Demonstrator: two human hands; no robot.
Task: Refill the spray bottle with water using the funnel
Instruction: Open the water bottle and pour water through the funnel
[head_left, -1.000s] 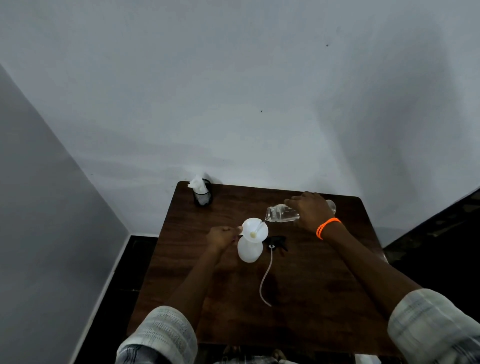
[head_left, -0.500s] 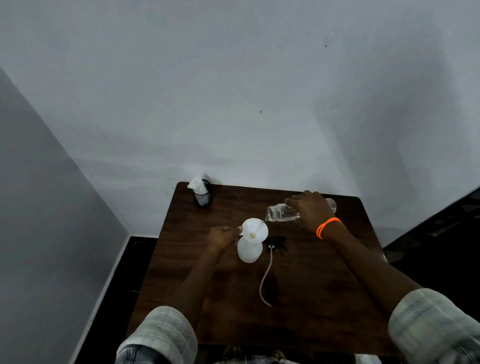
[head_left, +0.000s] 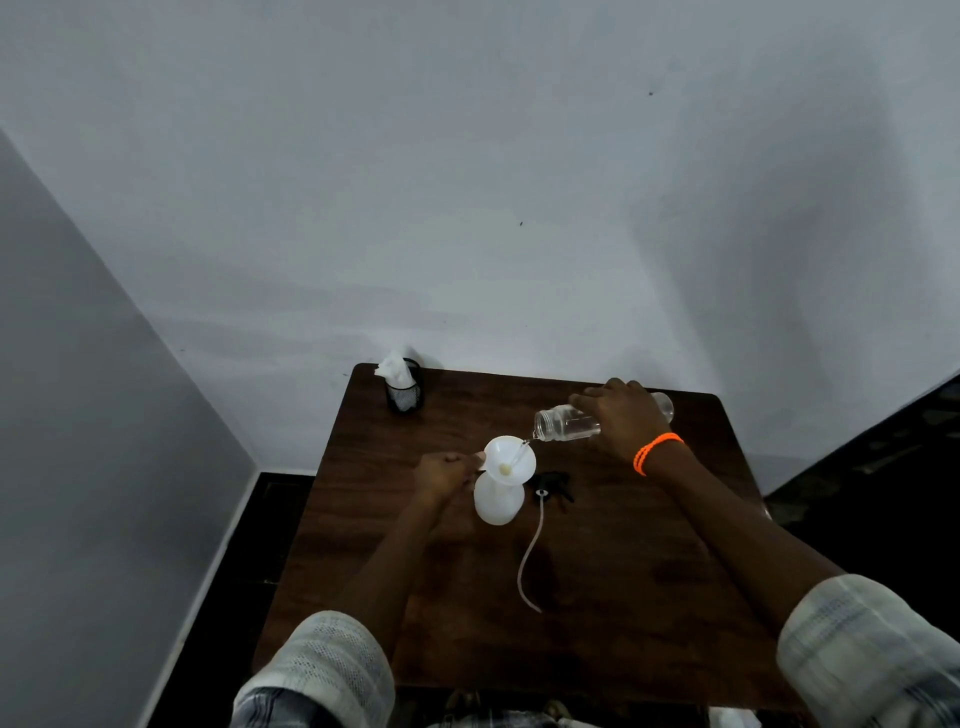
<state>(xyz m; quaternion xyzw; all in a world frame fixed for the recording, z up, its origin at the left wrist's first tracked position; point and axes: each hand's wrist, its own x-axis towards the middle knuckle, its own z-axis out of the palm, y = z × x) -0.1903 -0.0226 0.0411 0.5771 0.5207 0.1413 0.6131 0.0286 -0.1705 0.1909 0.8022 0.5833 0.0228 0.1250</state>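
A white spray bottle (head_left: 497, 503) stands upright on the brown table (head_left: 597, 597) with a white funnel (head_left: 510, 460) seated in its neck. My left hand (head_left: 445, 472) pinches the funnel's left rim. My right hand (head_left: 621, 418) grips a clear water bottle (head_left: 566, 422), tipped on its side with its mouth over the funnel; a thin stream of water runs into the funnel. The black spray head (head_left: 555, 484) lies just right of the spray bottle, its long tube (head_left: 529, 558) trailing toward me.
A black mesh cup (head_left: 404, 394) holding white tissue stands at the table's far left corner, close to the wall. The table's far edge meets the white wall. Dark floor shows on both sides of the table.
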